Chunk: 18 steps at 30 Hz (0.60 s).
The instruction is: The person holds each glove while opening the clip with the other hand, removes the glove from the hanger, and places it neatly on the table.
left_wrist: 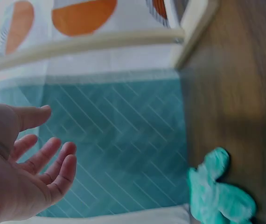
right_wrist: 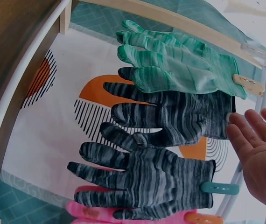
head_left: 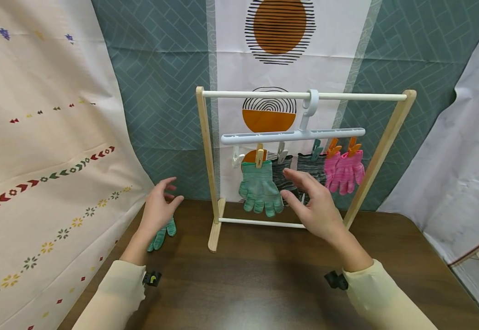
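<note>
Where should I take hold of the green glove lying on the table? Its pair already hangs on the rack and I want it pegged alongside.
Probably by the cuff end. The loose green glove lies flat on the table, fingers spread, partly under the left hand. Coming down from above and pinching the cuff leaves an edge free for the empty white clip on the hanger.

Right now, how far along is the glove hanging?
Mostly done, it seems: one green glove, two grey striped gloves and the pink gloves hang clipped on the white hanger. Nothing is in hand: the left hand and right hand are both open. Left to do: another green glove lies on the table, and one white clip looks free.
</note>
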Motion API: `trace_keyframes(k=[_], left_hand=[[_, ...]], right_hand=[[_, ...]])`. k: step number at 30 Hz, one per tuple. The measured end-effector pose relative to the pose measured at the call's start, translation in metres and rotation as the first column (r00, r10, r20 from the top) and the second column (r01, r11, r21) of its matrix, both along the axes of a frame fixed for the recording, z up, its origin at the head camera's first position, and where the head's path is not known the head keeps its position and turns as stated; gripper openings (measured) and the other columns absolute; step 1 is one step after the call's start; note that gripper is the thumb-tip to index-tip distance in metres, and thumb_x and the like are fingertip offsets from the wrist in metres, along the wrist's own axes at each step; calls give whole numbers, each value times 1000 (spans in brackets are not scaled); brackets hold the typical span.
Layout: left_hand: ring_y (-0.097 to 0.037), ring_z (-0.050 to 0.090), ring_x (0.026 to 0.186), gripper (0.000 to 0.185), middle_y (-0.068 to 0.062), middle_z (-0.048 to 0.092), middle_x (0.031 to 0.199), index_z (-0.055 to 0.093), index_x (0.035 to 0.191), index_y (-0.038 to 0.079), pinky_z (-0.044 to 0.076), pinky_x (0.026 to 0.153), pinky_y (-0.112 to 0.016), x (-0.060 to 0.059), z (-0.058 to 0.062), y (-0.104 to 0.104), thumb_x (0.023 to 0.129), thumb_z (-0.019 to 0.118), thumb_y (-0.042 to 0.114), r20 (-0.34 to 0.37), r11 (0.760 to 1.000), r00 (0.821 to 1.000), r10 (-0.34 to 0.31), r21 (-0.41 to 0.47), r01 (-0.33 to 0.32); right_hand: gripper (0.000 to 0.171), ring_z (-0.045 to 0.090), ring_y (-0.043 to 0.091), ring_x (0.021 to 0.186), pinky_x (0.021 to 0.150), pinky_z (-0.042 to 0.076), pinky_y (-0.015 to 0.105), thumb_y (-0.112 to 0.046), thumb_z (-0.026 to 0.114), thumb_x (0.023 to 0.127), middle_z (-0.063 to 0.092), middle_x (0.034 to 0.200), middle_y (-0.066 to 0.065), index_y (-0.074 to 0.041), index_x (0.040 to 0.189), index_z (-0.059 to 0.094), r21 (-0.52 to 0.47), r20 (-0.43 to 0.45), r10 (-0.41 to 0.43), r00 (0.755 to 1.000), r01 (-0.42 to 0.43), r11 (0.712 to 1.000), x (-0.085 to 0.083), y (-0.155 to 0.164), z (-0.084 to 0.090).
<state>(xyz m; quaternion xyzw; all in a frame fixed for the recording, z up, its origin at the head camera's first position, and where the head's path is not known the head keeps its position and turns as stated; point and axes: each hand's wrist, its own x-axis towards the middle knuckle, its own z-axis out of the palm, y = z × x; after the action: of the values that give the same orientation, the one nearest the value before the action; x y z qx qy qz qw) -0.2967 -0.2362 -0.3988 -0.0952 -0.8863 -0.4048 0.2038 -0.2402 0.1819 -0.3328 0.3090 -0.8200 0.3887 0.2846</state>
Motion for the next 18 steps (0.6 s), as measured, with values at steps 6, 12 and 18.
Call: trace_keyframes(k=[6,12,18], left_hand=[[-41,67,107,61,-24,62,131,49,155,3,57,85,-55,10,10,22,100,75,6,-75,998,996,-57,13,58],[-38,68,107,58,-18,64,128,53,152,7,57,88,-55,16,18,47,99,76,5,-123,992,987,-108,56,115],[-32,69,109,56,-16,65,129,56,149,7,57,91,-52,21,23,75,97,78,5,-132,979,977,-167,94,180]], right_hand=[[53,61,27,133,108,50,48,-11,75,101,62,148,8,-6,151,58,8,-12,-6,1000,6,1000,-2,-3,5],[53,62,28,133,109,50,47,-10,75,100,62,147,10,-6,150,57,13,-35,3,999,-3,1000,-5,-7,11],[56,61,29,134,109,50,49,-9,75,100,60,150,10,-5,152,56,12,-44,27,999,-27,1000,-8,-12,16]])
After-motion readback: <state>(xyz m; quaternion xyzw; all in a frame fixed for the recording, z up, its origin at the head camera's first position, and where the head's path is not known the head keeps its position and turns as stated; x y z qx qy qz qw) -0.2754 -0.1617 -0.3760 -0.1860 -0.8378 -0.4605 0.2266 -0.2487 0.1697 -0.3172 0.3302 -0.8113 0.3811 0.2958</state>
